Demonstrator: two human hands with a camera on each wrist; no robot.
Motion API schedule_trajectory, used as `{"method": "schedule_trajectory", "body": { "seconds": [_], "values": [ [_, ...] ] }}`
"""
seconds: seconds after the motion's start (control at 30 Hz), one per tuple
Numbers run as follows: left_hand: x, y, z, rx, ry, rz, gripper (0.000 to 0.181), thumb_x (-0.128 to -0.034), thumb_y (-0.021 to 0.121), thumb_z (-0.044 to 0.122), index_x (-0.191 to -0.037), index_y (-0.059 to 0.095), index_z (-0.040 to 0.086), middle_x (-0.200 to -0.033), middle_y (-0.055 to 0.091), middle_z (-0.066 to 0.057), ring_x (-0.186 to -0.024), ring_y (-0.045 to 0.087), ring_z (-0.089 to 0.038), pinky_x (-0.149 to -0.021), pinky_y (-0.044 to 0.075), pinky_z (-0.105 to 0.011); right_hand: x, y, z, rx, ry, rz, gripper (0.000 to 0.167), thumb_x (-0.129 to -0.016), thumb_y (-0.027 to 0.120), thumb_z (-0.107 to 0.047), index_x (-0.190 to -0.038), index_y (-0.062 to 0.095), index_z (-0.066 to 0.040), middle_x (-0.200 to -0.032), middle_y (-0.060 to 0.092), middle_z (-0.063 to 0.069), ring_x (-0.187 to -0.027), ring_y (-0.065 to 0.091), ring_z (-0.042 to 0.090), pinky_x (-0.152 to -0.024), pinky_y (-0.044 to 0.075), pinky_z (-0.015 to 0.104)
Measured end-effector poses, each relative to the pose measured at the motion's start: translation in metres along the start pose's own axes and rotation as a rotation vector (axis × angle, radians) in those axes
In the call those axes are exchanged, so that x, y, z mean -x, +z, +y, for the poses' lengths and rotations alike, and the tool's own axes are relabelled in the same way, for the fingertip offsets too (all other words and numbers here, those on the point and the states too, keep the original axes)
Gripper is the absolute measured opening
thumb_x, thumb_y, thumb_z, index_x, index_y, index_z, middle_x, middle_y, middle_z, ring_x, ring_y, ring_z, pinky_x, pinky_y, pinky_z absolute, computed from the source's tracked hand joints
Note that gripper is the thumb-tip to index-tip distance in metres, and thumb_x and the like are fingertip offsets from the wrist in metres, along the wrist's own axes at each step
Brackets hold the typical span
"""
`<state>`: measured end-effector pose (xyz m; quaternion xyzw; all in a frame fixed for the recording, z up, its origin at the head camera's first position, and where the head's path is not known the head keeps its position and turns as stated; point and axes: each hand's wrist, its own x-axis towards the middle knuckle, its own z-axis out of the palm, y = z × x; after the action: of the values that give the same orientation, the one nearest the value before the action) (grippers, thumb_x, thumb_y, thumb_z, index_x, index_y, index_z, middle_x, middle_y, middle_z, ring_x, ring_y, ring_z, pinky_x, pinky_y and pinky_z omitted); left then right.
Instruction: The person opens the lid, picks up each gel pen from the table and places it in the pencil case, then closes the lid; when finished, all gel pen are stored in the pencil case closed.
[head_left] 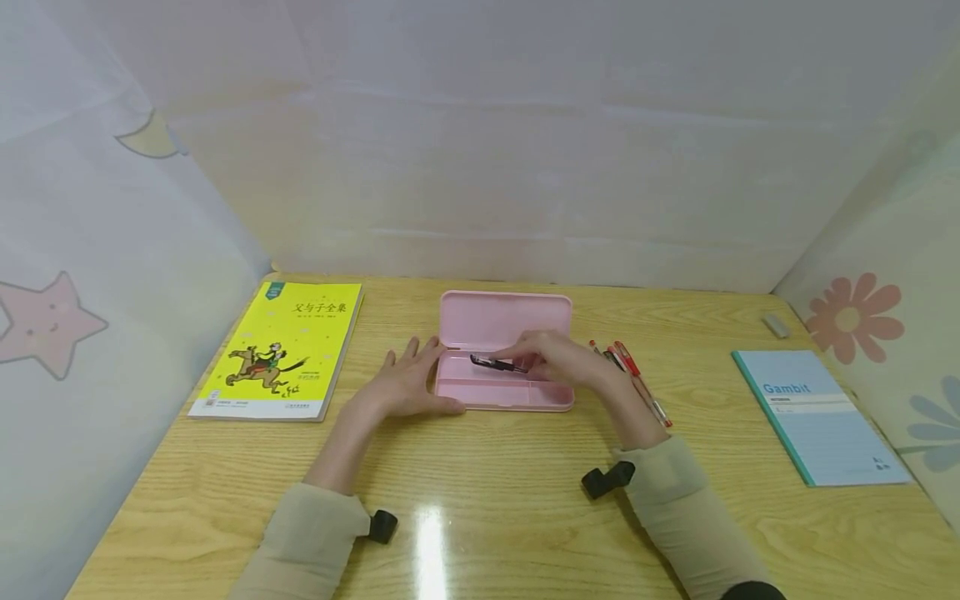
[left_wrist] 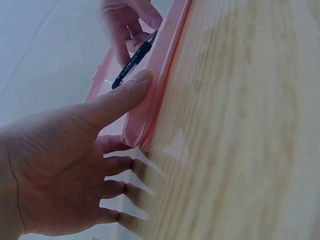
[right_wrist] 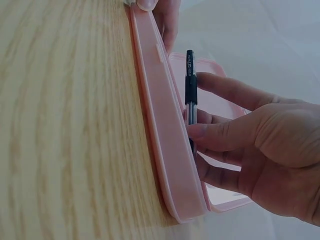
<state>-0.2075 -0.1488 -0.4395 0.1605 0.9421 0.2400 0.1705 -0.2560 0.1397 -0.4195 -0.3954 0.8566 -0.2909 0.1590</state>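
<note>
A pink pencil case [head_left: 506, 321] lies with its lid raised, its tray divided into compartments. My right hand [head_left: 558, 358] pinches a black pen [head_left: 498, 363] between thumb and fingers over the tray; the right wrist view shows the pen [right_wrist: 191, 85] along the inside of the case wall [right_wrist: 167, 125]. At the case's left end, my left hand [head_left: 408, 385] has its fingers spread, and in the left wrist view the thumb of that hand [left_wrist: 65, 165] rests on the case's edge [left_wrist: 155, 85].
Several pens [head_left: 637, 377] lie right of the case beside my right forearm. A yellow book [head_left: 281, 350] is at the left, a blue notebook [head_left: 821, 417] at the right, with an eraser [head_left: 776, 326] behind it. Cloth walls stand behind and at both sides.
</note>
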Motion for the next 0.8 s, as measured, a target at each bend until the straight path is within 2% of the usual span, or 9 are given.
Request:
{"method": "schedule_trajectory", "body": {
  "seconds": [0.27, 0.37, 0.57, 0.8],
  "values": [
    [-0.0003, -0.0002, -0.0008, 0.015, 0.005, 0.003, 0.107, -0.0804, 0.078, 0.062, -0.164, 0.026, 0.020, -0.173, 0.013, -0.019, -0.160, 0.004, -0.048, -0.127, 0.003, -0.072, 0.0009, 0.0017, -0.0021, 0.045, -0.015, -0.009, 0.058, -0.088, 0.061, 0.018, -0.137, 0.067, -0.013, -0.105, 0.071, 0.012, -0.096, 0.067, 0.023, -0.087, 0.060, 0.033],
    [0.0004, -0.0002, -0.0001, 0.012, 0.001, -0.001, 0.107, -0.0806, 0.078, 0.062, -0.164, 0.026, 0.020, -0.174, 0.012, -0.018, -0.160, 0.004, -0.048, -0.127, 0.002, -0.071, 0.0010, 0.0033, -0.0023, 0.044, 0.017, -0.022, 0.054, -0.091, 0.061, 0.017, -0.135, 0.069, -0.014, -0.105, 0.071, 0.010, -0.097, 0.066, 0.022, -0.087, 0.060, 0.031],
    [0.0005, -0.0007, 0.0017, 0.010, 0.002, -0.003, 0.106, -0.0812, 0.078, 0.061, -0.163, 0.027, 0.018, -0.173, 0.013, -0.019, -0.160, 0.004, -0.048, -0.127, 0.003, -0.072, 0.0015, 0.0057, -0.0041, -0.012, 0.090, -0.051, 0.044, -0.096, 0.059, 0.012, -0.129, 0.073, -0.014, -0.102, 0.071, 0.009, -0.090, 0.060, 0.021, -0.080, 0.056, 0.030],
    [0.0011, -0.0007, 0.0011, 0.011, -0.011, 0.000, 0.107, -0.0812, 0.078, 0.061, -0.164, 0.025, 0.019, -0.174, 0.013, -0.017, -0.161, 0.004, -0.046, -0.128, 0.002, -0.069, 0.0028, 0.0058, -0.0053, 0.057, 0.047, -0.026, 0.045, -0.095, 0.057, 0.014, -0.126, 0.076, -0.014, -0.101, 0.073, 0.009, -0.095, 0.068, 0.023, -0.087, 0.061, 0.036]
  ]
}}
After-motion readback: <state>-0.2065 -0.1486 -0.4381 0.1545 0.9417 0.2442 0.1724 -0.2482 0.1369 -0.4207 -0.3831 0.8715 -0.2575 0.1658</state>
